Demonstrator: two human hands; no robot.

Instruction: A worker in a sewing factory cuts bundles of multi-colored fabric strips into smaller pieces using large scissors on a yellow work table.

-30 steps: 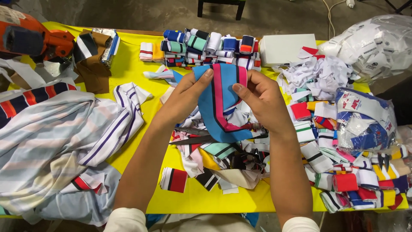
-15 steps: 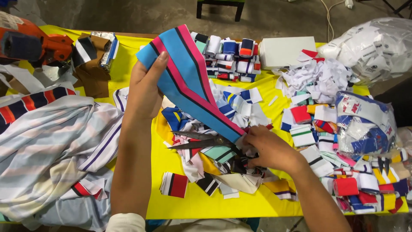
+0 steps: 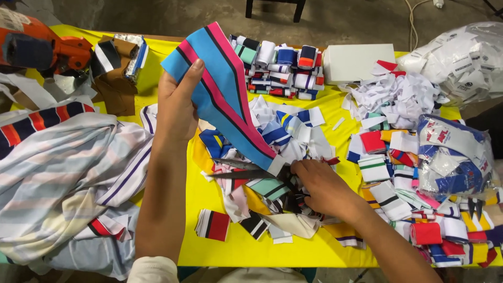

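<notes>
A yellow counter (image 3: 173, 194) on a concrete floor carries piles of fabric offcuts. The left hand (image 3: 177, 107) is raised above the counter, fingers (image 3: 193, 73) closed on the upper end of a blue knit band with pink and black stripes (image 3: 225, 94); the band runs diagonally down to its lower end at the right hand (image 3: 319, 186). The right hand rests low on the scrap pile, fingers curled at the handles of black scissors (image 3: 246, 170), whose blades lie just below the band's lower end. Folded striped trims (image 3: 277, 65) sit stacked behind, a white box (image 3: 359, 62) beside them. Striped garments (image 3: 63, 173) lie left; bagged trims (image 3: 450, 152) lie right.
</notes>
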